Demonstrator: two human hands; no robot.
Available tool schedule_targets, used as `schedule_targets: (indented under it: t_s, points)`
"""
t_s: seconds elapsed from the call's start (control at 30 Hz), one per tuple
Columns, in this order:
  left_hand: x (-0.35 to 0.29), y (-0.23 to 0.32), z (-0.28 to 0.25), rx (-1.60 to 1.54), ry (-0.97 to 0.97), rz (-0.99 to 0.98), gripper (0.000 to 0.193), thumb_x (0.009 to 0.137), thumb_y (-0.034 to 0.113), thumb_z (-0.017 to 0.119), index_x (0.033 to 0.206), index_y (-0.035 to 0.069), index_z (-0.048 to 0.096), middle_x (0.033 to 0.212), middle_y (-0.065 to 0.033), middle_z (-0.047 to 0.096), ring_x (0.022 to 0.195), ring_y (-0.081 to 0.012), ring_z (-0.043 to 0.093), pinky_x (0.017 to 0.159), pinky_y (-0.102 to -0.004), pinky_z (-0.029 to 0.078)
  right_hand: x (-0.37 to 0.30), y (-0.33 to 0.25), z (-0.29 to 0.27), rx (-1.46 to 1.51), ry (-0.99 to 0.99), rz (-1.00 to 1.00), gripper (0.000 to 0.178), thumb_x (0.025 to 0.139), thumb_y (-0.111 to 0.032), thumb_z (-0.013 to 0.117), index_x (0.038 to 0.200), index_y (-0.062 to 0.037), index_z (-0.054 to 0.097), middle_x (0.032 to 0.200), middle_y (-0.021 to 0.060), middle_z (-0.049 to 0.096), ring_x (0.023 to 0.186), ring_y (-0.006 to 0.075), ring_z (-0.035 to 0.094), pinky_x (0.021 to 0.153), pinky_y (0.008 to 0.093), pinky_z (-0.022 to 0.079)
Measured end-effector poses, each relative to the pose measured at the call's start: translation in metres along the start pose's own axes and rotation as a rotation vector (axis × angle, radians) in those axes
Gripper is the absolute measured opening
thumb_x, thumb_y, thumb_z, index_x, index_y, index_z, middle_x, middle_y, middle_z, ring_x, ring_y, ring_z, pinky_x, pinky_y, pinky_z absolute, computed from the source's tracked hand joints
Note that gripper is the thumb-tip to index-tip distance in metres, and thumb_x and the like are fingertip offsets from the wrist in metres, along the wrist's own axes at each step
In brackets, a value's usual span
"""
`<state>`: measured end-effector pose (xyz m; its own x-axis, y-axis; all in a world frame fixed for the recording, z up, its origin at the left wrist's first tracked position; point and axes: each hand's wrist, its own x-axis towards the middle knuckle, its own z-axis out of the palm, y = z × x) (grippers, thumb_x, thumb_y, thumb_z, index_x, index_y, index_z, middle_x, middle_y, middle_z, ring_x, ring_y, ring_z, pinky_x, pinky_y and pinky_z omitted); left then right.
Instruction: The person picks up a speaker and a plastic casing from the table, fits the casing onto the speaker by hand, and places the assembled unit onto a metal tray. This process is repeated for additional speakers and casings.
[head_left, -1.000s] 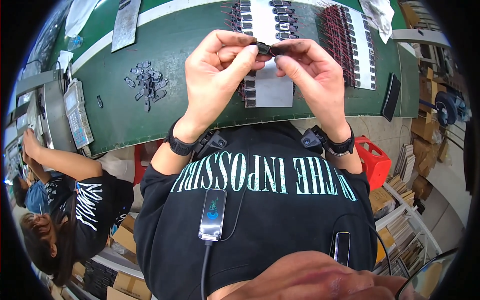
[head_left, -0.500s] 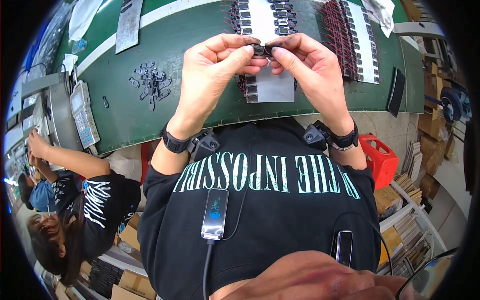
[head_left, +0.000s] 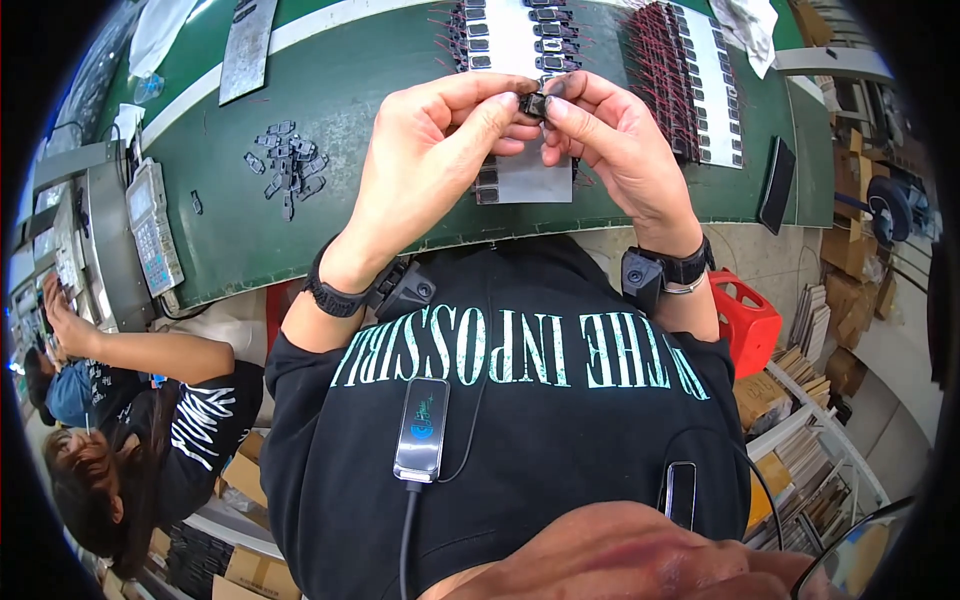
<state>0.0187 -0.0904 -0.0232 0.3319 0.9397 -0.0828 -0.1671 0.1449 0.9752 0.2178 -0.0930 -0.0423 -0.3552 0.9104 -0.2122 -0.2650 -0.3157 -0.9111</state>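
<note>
A small black plastic part [head_left: 534, 104] is pinched between the fingertips of both my hands, above the green bench. My left hand [head_left: 445, 145] grips its left side with thumb and forefinger. From the right, the thumb and fingers of my right hand [head_left: 622, 145] close on the same part; the fingertips look darkly smudged. Beneath my hands lies a light metal plate [head_left: 545, 185], lined along both edges with small black rectangular parts with red wires [head_left: 479, 46]. My hands hide the plate's middle.
Loose black parts [head_left: 290, 165] are heaped left of my hands. A second plate [head_left: 712, 90] with dense red-wired rows lies to the right, near a black phone-like slab [head_left: 777, 185]. Far left stand a grey keypad device [head_left: 152, 235] and a seated co-worker [head_left: 180, 420].
The black part has turned between my fingertips, and my hands have drawn closer together around it. The whole view has shifted slightly. At left, the co-worker's arm has moved.
</note>
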Motion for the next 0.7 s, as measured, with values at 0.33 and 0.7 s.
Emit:
schedule_targets:
  t_s: [0.33,0.7]
  points:
    - [-0.006,-0.01,0.003,0.197,0.021,0.113,0.017,0.095,0.005,0.061,0.108,-0.005,0.065,0.097,-0.0116,0.072,0.088,-0.0142,0.07,0.077,-0.0236,0.057,-0.02,-0.007,0.022,-0.716,0.195,-0.429,0.016,0.096,-0.009,0.061,0.107,0.0017,0.063,0.095,0.0048,0.066,0.081,0.0098,0.063,0.076,0.0222,0.05]
    - [0.01,-0.006,-0.013,-0.145,-0.047,-0.127,0.027,0.098,0.014,0.059,0.118,-0.004,0.062,0.099,-0.0162,0.071,0.088,-0.0206,0.072,0.078,-0.0266,0.059,-0.014,-0.007,0.013,-0.309,0.205,-0.221,0.019,0.096,-0.006,0.06,0.112,0.0021,0.064,0.094,0.0035,0.066,0.082,0.0077,0.062,0.076,0.0211,0.05]
